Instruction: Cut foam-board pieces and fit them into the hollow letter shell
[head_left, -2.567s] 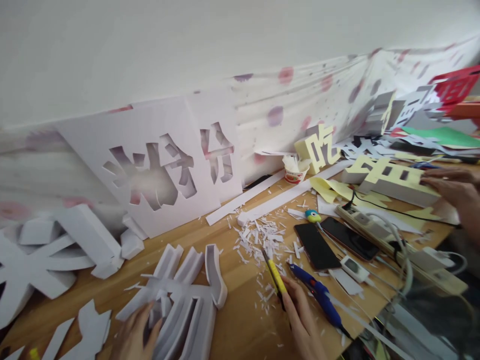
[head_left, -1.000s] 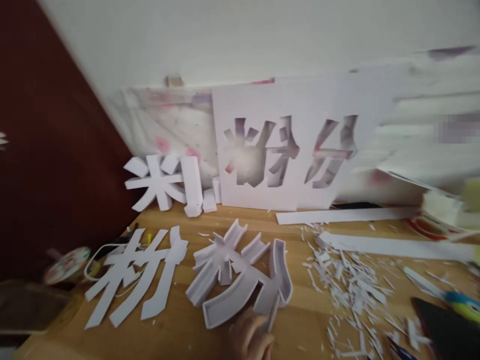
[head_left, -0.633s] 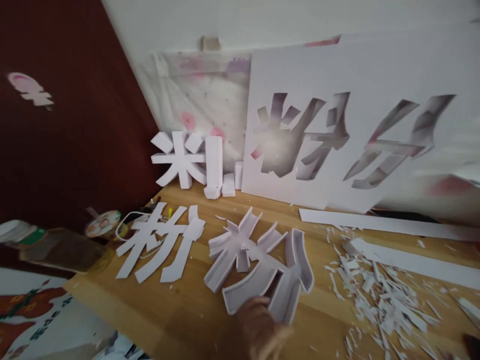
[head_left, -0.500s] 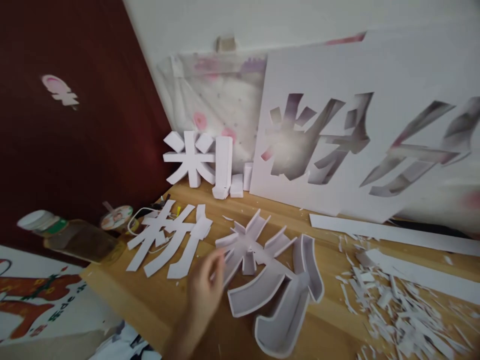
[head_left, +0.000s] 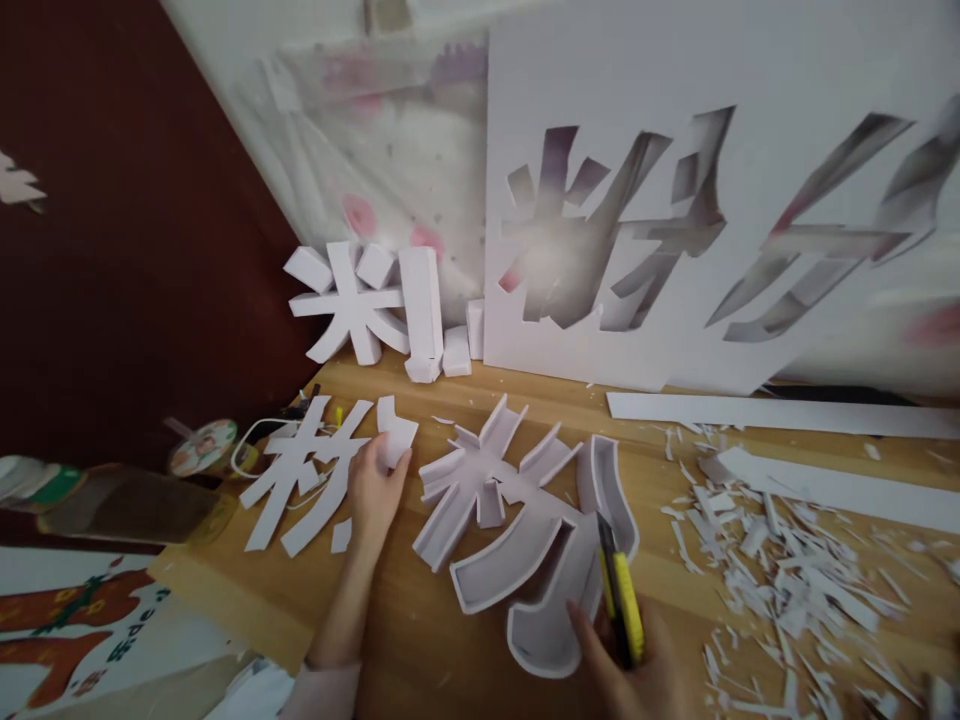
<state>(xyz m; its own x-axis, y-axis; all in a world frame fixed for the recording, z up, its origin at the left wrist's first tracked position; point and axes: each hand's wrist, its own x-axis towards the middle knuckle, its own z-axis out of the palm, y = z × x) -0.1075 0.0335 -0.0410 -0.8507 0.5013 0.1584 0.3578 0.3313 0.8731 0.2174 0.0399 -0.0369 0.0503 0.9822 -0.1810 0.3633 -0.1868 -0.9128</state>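
My left hand [head_left: 377, 488] has its thumb and fingers closed on the right part of a flat white cut-out character [head_left: 306, 478], which lies on the table. In my right hand [head_left: 637, 670] is a yellow-and-black utility knife [head_left: 622, 598], its tip pointing up and away from me. Between my hands sits a hollow white character with raised walls [head_left: 480, 580], its open side up. The knife is over this character's right edge; I cannot tell whether it touches.
Behind stand boxy white character pieces [head_left: 351, 305] and a leaning white board [head_left: 592, 350] with cut-out shapes. White scraps [head_left: 780, 560] and long strips [head_left: 765, 412] lie right. A bottle [head_left: 127, 505], a lidded cup [head_left: 202, 447] and a white cable [head_left: 244, 440] are left.
My left hand has moved left from beside the hollow character to the flat cut-out and closed on it. My right hand has come into view with the knife. The view has shifted.
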